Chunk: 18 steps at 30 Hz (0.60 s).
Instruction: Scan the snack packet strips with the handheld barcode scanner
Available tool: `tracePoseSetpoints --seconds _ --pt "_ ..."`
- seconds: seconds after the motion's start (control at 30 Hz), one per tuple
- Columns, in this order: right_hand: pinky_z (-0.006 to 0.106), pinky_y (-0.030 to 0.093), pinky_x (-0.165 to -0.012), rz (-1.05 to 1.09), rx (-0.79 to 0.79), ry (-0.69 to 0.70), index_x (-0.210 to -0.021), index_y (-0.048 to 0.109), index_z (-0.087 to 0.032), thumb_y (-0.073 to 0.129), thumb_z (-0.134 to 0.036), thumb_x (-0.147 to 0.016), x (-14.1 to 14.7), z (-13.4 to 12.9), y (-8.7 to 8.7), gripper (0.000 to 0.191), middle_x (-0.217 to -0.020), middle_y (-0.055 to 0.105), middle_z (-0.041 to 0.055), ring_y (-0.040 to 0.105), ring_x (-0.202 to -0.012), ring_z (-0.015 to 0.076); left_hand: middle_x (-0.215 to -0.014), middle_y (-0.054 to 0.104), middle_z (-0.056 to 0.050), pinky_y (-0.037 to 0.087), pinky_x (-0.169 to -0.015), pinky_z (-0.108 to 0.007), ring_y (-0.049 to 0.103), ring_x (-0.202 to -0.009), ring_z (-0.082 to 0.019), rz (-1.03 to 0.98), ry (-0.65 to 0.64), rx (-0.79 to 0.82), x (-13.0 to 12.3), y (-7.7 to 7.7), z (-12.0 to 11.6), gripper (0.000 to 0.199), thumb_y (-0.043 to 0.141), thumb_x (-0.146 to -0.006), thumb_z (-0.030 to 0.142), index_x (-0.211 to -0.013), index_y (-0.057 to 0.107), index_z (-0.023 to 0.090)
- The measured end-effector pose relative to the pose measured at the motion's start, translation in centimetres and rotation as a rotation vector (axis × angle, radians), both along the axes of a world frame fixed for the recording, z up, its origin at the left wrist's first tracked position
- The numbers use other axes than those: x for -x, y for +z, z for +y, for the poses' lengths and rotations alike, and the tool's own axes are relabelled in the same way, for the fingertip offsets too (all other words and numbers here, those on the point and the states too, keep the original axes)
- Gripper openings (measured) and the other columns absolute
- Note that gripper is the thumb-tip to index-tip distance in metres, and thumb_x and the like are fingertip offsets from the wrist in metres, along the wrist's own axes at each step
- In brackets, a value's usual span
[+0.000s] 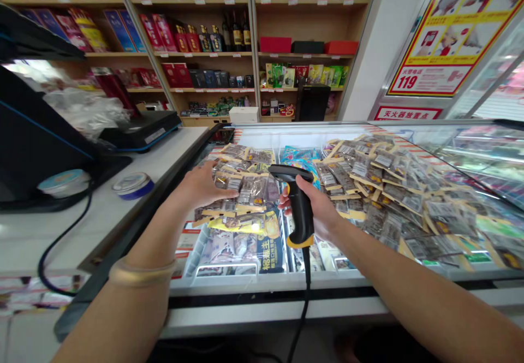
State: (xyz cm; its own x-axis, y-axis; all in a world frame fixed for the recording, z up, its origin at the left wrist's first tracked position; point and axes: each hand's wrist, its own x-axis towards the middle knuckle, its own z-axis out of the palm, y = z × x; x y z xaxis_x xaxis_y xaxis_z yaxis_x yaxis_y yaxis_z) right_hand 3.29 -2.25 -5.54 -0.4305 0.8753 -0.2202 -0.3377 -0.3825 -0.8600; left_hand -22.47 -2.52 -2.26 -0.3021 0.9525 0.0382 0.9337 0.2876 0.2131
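Note:
My right hand (321,210) is wrapped around the handle of a black and yellow barcode scanner (302,213), held upright over the glass-topped freezer with its cord hanging down. My left hand (200,185) lies at the left pile of small clear packets (251,191), thumb stretched out and apart from the fingers. These packets have tan strips and barcode labels, with dark contents. A larger pile of similar packets (380,174) spreads to the right of the scanner. Under the left pile, a yellow bag (245,222) shows inside the freezer.
On the white counter (164,188) at left stand a scale (141,128), a round tin with a blue side (133,185) and a dark machine (41,117). Shelves (192,52) of boxes and bottles line the back wall. A fire notice (454,35) hangs at right.

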Motion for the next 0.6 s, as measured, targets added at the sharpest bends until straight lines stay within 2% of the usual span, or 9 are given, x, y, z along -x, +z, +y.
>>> tracePoseSetpoints --seconds 0.1,0.23,0.4,0.53,0.6 --pt "0.027 0.044 -0.06 -0.017 -0.026 0.032 -0.07 0.066 -0.018 0.072 -0.071 -0.063 -0.1 0.0 -0.1 0.054 -0.064 0.067 0.0032 0.064 -0.064 0.017 -0.105 0.071 -0.011 0.051 -0.076 -0.033 0.068 -0.093 -0.029 -0.053 0.011 0.058 0.2 0.3 -0.3 0.086 0.078 -0.056 0.059 -0.126 0.055 0.016" --pt "0.027 0.045 -0.06 -0.033 -0.041 0.034 -0.067 0.066 -0.018 0.077 -0.072 -0.054 -0.1 -0.3 0.0 0.057 -0.064 0.067 0.0031 0.063 -0.063 0.0168 -0.093 0.072 -0.007 0.048 -0.063 -0.028 0.067 -0.08 -0.024 -0.122 0.006 -0.032 -0.5 1.0 -0.6 0.058 0.077 -0.061 0.05 -0.107 0.065 0.017" --pt "0.028 0.045 -0.06 -0.034 -0.051 0.06 -0.066 0.066 -0.018 0.078 -0.073 -0.05 -0.1 -0.7 0.3 0.059 -0.066 0.068 0.0039 0.063 -0.064 0.0173 -0.086 0.073 -0.001 0.048 -0.063 -0.026 0.066 -0.074 -0.02 -0.266 -0.036 -0.097 -1.0 2.1 -1.3 0.039 0.075 -0.064 0.038 -0.099 0.074 0.022" --pt "0.028 0.046 -0.06 -0.03 -0.063 0.067 -0.067 0.066 -0.017 0.078 -0.072 -0.052 -0.1 -0.7 0.2 0.058 -0.066 0.067 0.0038 0.063 -0.065 0.0172 -0.073 0.068 -0.001 0.044 -0.06 -0.026 0.062 -0.065 -0.018 -0.329 0.06 -0.106 -0.3 2.7 -1.7 0.035 0.076 -0.065 0.034 -0.097 0.075 0.019" --pt "0.028 0.046 -0.061 -0.036 -0.072 0.07 -0.067 0.066 -0.017 0.076 -0.072 -0.054 -0.1 -0.6 0.1 0.057 -0.064 0.066 0.0036 0.063 -0.065 0.0174 -0.07 0.065 0.0 0.042 -0.059 -0.025 0.058 -0.063 -0.015 -0.419 0.095 -0.184 -0.2 2.9 -1.8 0.026 0.075 -0.067 0.027 -0.09 0.072 0.016"
